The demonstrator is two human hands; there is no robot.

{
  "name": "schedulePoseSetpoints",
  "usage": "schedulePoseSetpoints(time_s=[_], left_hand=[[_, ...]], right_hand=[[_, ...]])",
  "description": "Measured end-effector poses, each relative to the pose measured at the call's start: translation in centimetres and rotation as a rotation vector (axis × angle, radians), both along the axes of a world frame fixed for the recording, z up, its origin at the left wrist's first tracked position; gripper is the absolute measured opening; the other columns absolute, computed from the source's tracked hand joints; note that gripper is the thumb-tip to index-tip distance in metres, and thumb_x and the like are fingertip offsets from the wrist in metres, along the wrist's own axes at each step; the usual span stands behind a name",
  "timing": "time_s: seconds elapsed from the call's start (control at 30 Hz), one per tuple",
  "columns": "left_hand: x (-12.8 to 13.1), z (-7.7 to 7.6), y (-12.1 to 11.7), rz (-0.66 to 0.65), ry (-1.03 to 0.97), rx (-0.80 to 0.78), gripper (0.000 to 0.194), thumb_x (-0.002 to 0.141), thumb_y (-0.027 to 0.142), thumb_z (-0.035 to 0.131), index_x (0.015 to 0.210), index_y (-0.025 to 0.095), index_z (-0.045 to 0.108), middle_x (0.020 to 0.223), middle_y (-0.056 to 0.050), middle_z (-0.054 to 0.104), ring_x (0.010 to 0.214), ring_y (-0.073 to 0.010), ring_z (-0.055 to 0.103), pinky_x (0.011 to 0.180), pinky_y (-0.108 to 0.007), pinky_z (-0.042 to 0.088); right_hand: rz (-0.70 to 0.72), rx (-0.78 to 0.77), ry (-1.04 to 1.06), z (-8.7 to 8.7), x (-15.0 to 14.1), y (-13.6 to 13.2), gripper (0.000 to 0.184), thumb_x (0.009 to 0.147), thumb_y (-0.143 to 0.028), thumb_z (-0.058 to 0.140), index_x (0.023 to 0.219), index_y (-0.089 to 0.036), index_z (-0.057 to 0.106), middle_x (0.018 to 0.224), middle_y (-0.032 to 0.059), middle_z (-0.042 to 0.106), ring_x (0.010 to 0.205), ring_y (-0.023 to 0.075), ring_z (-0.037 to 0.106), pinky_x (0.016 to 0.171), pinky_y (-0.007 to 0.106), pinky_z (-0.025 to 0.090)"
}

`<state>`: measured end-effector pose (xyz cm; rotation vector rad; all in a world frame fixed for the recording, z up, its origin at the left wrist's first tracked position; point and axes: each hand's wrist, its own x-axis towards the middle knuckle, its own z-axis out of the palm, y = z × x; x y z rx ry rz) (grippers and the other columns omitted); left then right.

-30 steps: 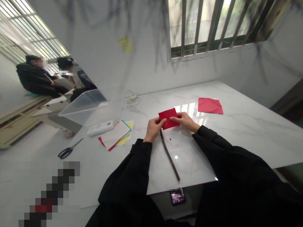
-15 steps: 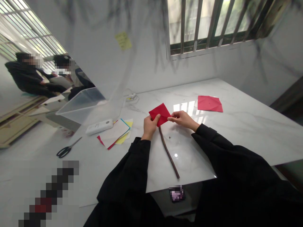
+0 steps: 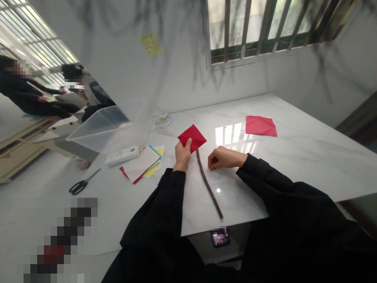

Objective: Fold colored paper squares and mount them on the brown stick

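My left hand [image 3: 182, 155] grips a folded red paper square [image 3: 193, 137], its thumb lying across the front. The paper is held cornerwise, with crease lines showing. Just below it starts a thin brown stick [image 3: 207, 184], which lies on the table and runs toward the front edge; its top end is hidden behind the paper. My right hand [image 3: 219, 158] is to the right of the stick, fingers curled and pinched together close to the tabletop. Whatever the fingertips hold, if anything, is hidden.
A red paper sheet [image 3: 260, 125] lies at the right. On the left are coloured papers [image 3: 144, 163], a white device [image 3: 122, 156], scissors [image 3: 84, 182] and a clear plastic bin [image 3: 97, 127]. Two people sit farther back. A barred window is above the table [image 3: 309, 165].
My right hand has left the paper's edge and moved down to the tabletop, where a small dark speck was visible. The left hand has shifted slightly left with the paper.
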<state>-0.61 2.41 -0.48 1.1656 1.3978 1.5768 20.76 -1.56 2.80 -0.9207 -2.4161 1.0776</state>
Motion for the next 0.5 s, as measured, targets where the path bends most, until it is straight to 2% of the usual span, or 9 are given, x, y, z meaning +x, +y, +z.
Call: schedulePoseSetpoints(time_s=[0.23,0.4,0.5], left_hand=[[0.18,-0.11,-0.14,-0.066,0.015,0.006,0.045,0.078,0.052,0.08,0.099,0.013,0.076,0.099,-0.013,0.08,0.091,-0.0267,0.076,0.085,-0.037,0.06],[0.28,-0.24,-0.22,-0.102,0.059,0.009,0.047,0.078,0.053,0.081,0.098,0.012,0.077,0.097,-0.014,0.08,0.089,-0.0277,0.075,0.085,-0.038,0.06],[0.28,-0.28,-0.27,-0.113,0.069,0.013,0.047,0.078,0.054,0.081,0.097,0.011,0.077,0.094,-0.014,0.08,0.087,-0.0271,0.075,0.082,-0.037,0.06]], right_hand=[[-0.089,0.094,-0.015,-0.4,0.19,0.35,0.014,0.08,-0.009,0.073,0.083,-0.019,0.082,0.075,0.0021,0.076,0.069,0.0154,0.068,0.069,0.027,0.05],[-0.13,0.193,-0.061,-0.56,0.16,0.54,0.026,0.083,-0.006,0.068,0.101,-0.016,0.083,0.081,0.0043,0.076,0.068,0.0153,0.065,0.069,0.027,0.047],[-0.152,0.214,-0.071,-0.83,0.32,0.97,0.023,0.084,-0.005,0.067,0.093,-0.018,0.084,0.08,0.0042,0.077,0.07,0.0161,0.067,0.072,0.028,0.047]])
